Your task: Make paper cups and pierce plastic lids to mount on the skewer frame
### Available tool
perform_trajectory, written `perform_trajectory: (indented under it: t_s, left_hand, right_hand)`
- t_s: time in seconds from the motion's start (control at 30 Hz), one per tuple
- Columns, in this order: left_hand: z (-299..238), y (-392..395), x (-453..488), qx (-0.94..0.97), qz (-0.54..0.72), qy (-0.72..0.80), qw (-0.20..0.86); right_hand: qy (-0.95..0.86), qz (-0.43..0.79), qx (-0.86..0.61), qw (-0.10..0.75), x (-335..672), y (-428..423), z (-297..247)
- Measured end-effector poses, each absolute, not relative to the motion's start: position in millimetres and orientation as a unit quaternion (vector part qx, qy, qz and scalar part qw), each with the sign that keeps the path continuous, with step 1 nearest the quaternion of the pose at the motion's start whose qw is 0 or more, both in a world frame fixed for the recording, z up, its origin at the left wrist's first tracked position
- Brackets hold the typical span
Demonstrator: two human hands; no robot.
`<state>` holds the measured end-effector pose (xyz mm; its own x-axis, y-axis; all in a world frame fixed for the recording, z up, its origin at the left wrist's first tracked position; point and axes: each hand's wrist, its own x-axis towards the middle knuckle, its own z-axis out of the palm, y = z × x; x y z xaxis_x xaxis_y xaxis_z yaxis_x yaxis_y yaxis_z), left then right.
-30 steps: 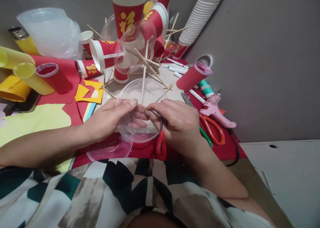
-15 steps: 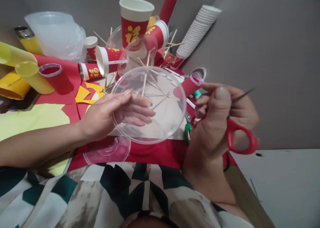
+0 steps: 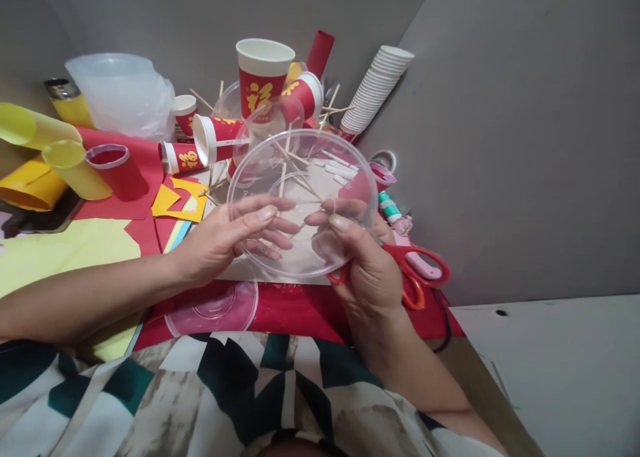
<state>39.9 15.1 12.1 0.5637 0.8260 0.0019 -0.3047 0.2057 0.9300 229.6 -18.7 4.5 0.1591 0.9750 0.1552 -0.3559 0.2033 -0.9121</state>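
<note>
Your left hand point(image 3: 235, 233) pinches the left side of a clear round plastic lid point(image 3: 304, 187), thumb in front, fingers spread loosely behind. Your right hand point(image 3: 373, 263) has a similar half-closed grip on the right side and also keeps red-handled scissors point(image 3: 400, 249). The lid is tilted above the red-covered counter point(image 3: 295, 307). Beyond stand thin wooden sticks point(image 3: 283, 178) and red-and-white paper cups point(image 3: 263, 87); colored paper point(image 3: 65, 250) lies left.

Two gray walls point(image 3: 525, 157) meet behind a red-covered table point(image 3: 295, 313) (white surface point(image 3: 565, 357) at right).
</note>
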Motion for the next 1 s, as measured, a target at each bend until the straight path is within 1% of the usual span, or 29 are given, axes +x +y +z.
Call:
perform_trajectory:
  t_s: [0.07,0.17,0.27,0.4,0.47,0.63,0.83,1.0]
  left_hand:
    - [17,18,37,0.535,0.434,0.289,0.664]
    - [23,21,31,0.637,0.514,0.306,0.485]
    - [23,22,27,0.738,0.509,0.288,0.336]
    - [18,22,26,0.804,0.474,0.277,0.230]
    - [17,23,27,0.807,0.466,0.286,0.222]
    - [16,23,29,0.786,0.457,0.312,0.275]
    - [13,24,29,0.785,0.460,0.306,0.279]
    - [10,27,26,0.798,0.446,0.307,0.265]
  right_hand:
    - [-0.415,0.497,-0.383,0.659,230,-20,7]
    - [-0.430,0.500,-0.398,0.637,230,-22,8]
    - [-0.440,0.499,-0.413,0.622,228,-26,9]
    - [-0.449,0.510,-0.411,0.607,225,-29,9]
    - [-0.451,0.521,-0.406,0.600,224,-30,9]
    - [-0.460,0.547,-0.388,0.582,226,-29,5]
    - [-0.475,0.579,-0.373,0.547,231,-26,1]
    - [-0.471,0.568,-0.385,0.555,230,-26,4]
